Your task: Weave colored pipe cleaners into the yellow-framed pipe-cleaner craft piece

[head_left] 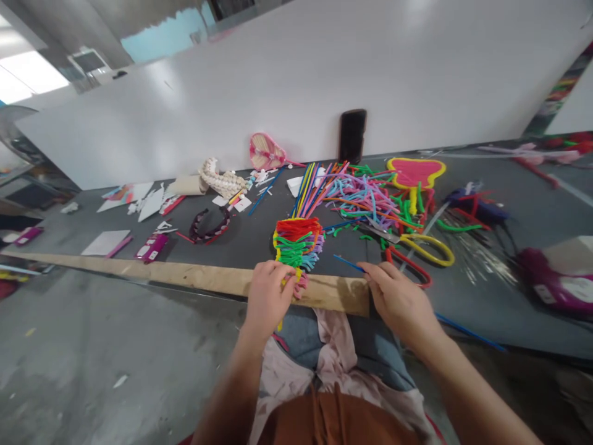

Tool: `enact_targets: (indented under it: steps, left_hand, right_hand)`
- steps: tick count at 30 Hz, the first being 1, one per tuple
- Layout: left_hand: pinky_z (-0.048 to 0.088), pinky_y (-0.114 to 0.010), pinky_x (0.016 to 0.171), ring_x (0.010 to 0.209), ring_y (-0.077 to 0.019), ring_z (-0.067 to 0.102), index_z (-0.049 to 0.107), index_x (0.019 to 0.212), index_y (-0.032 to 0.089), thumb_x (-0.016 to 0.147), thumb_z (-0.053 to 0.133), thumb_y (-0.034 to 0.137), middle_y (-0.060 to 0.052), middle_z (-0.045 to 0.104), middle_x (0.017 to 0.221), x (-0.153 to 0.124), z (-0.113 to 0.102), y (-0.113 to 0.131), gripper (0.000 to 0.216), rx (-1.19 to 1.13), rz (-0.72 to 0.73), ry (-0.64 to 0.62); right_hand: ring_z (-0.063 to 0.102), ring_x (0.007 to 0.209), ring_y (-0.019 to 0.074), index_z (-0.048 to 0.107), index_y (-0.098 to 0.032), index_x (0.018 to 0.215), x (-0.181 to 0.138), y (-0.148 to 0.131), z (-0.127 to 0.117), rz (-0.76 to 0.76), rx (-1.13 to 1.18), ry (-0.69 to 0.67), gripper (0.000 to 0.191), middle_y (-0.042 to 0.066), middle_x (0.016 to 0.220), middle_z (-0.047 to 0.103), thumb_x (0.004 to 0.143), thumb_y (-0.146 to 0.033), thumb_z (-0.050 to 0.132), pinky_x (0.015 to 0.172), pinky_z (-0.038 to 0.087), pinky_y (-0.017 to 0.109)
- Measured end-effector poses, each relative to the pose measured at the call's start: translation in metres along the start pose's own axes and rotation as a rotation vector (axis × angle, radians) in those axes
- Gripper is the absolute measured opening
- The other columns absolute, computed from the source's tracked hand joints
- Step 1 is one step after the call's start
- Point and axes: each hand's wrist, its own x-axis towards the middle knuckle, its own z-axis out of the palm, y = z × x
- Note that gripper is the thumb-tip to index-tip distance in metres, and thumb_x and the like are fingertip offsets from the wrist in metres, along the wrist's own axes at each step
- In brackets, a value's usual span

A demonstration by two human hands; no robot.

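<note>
We look down on a dark grey worktop (250, 238) w/ a wooden strip (185, 274) along its near edge. Two bare hands are over that edge, apart from each other. L hand (269, 292) is clamped on the lower end of a multicolour fuzzy-stem piece (299, 244), thumb & fingers closed round its yellow/pink part. The piece lies across the near edge, approx. mid-length; red on top, green below, yellow down its L side, lilac & light blue on its R. R hand (401, 300) pinches a thin blue stem (348, 262) btwn thumb & fingers, tip pointing toward the piece but not touching it.

Straight stems (309, 188) in yellow, blue & pink run from the piece's far side toward the worktop's far edge; we can't tell if they're joined to it. Just R of these is a tangled heap of stems (364, 198), mostly pink, lilac & light blue. Scissors (402, 238) w/ one yellow & one red handle lie btwn heap & R hand.

Along the far edge: a pink fan-shaped piece (266, 152), a dark phone (352, 136) upright against a white panel (278, 80), & a pink shape w/ yellow border (414, 173). Toward the L end, a dark curved band (209, 227) & a purple packet (152, 247) sit near the front edge.
</note>
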Motion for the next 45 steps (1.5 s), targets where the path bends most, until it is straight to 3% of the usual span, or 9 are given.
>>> enact_targets:
  steps: [4, 12, 16, 22, 25, 29, 34, 40, 45]
  left_hand:
    - [0.043, -0.036, 0.081, 0.089, -0.0240, 0.057, 0.068, 0.089, 0.019, 0.087, 0.062, 0.025, -0.006, 0.069, 0.090, 0.001, 0.024, 0.000, 0.008, 0.114, -0.036, -0.068]
    - [0.043, -0.037, 0.078, 0.084, -0.0241, 0.060, 0.066, 0.089, 0.019, 0.084, 0.065, 0.029, -0.007, 0.070, 0.082, 0.008, 0.031, 0.004, 0.012, 0.116, -0.151, -0.060]
    - [0.049, -0.031, 0.073, 0.081, -0.0190, 0.065, 0.067, 0.099, 0.018, 0.081, 0.064, 0.023, -0.005, 0.070, 0.084, 0.006, 0.022, 0.004, 0.019, -0.208, -0.354, 0.030]
    - [0.043, -0.019, 0.042, 0.047, -0.0097, 0.058, 0.066, 0.098, 0.014, 0.072, 0.074, 0.034, 0.000, 0.068, 0.069, -0.008, 0.008, 0.011, 0.034, -0.988, -0.581, 0.063]
    - [0.051, -0.020, 0.052, 0.056, -0.0112, 0.064, 0.070, 0.095, 0.014, 0.069, 0.078, 0.031, -0.002, 0.071, 0.072, -0.020, 0.015, 0.011, 0.032, -1.089, -0.651, 0.128]
    - [0.055, -0.022, 0.071, 0.076, -0.0137, 0.069, 0.071, 0.101, 0.016, 0.072, 0.077, 0.029, -0.004, 0.074, 0.086, -0.038, 0.031, 0.005, 0.032, -1.100, -0.738, 0.178]
    - [0.055, -0.023, 0.069, 0.073, -0.0135, 0.067, 0.068, 0.104, 0.016, 0.076, 0.074, 0.032, -0.004, 0.072, 0.084, -0.054, 0.043, 0.004, 0.033, -1.077, -0.710, 0.197]
    - [0.054, -0.030, 0.082, 0.085, -0.0189, 0.067, 0.070, 0.087, 0.018, 0.081, 0.067, 0.029, -0.006, 0.071, 0.086, -0.060, 0.046, 0.004, 0.012, -0.865, -0.488, 0.180]
    - [0.051, -0.032, 0.088, 0.093, -0.0198, 0.064, 0.072, 0.105, 0.022, 0.087, 0.059, 0.025, -0.005, 0.069, 0.096, -0.063, 0.045, 0.001, 0.021, -0.656, -0.418, 0.138]
  right_hand:
    - [0.071, 0.085, 0.0198, 0.064, -0.022, 0.118, -0.022, -0.011, 0.010, -0.026, 0.150, 0.007, 0.037, 0.009, 0.101, 0.074, 0.096, -0.022, 0.034, 0.070, 0.054, 0.029]
    - [0.072, 0.078, 0.0212, 0.067, -0.020, 0.101, -0.013, -0.033, 0.029, -0.033, 0.254, -0.122, 0.029, 0.009, 0.092, 0.076, 0.089, -0.018, 0.041, 0.065, 0.053, 0.028]
    - [0.070, 0.093, 0.0211, 0.064, -0.020, 0.111, -0.002, -0.037, 0.031, -0.060, 0.364, -0.091, 0.033, 0.009, 0.105, 0.074, 0.088, -0.014, 0.041, 0.080, 0.055, 0.031]
    - [0.072, 0.090, 0.0169, 0.064, -0.019, 0.109, 0.003, -0.052, 0.019, -0.189, 0.534, 0.122, 0.023, 0.006, 0.099, 0.076, 0.095, -0.015, 0.046, 0.080, 0.055, 0.027]
    - [0.071, 0.077, 0.0156, 0.065, -0.018, 0.104, 0.004, -0.060, 0.016, -0.228, 0.517, 0.198, 0.018, 0.004, 0.086, 0.076, 0.095, -0.016, 0.049, 0.072, 0.054, 0.025]
    - [0.069, 0.069, 0.0156, 0.067, -0.018, 0.100, 0.008, -0.066, 0.021, -0.297, 0.364, 0.143, 0.020, 0.003, 0.077, 0.073, 0.096, -0.018, 0.047, 0.064, 0.050, 0.025]
    - [0.061, 0.056, 0.0151, 0.069, -0.018, 0.091, 0.007, -0.064, 0.017, -0.329, 0.200, 0.129, 0.020, -0.001, 0.063, 0.065, 0.094, -0.017, 0.049, 0.055, 0.042, 0.028]
    - [0.064, 0.087, 0.0190, 0.068, -0.014, 0.105, 0.013, -0.071, -0.002, -0.408, 0.312, 0.233, 0.019, 0.008, 0.098, 0.074, 0.093, -0.012, 0.053, 0.080, 0.050, 0.029]
    - [0.061, 0.078, 0.0187, 0.068, -0.015, 0.110, 0.021, -0.076, 0.006, -0.453, 0.188, 0.143, 0.025, 0.004, 0.097, 0.073, 0.094, -0.012, 0.049, 0.072, 0.048, 0.030]
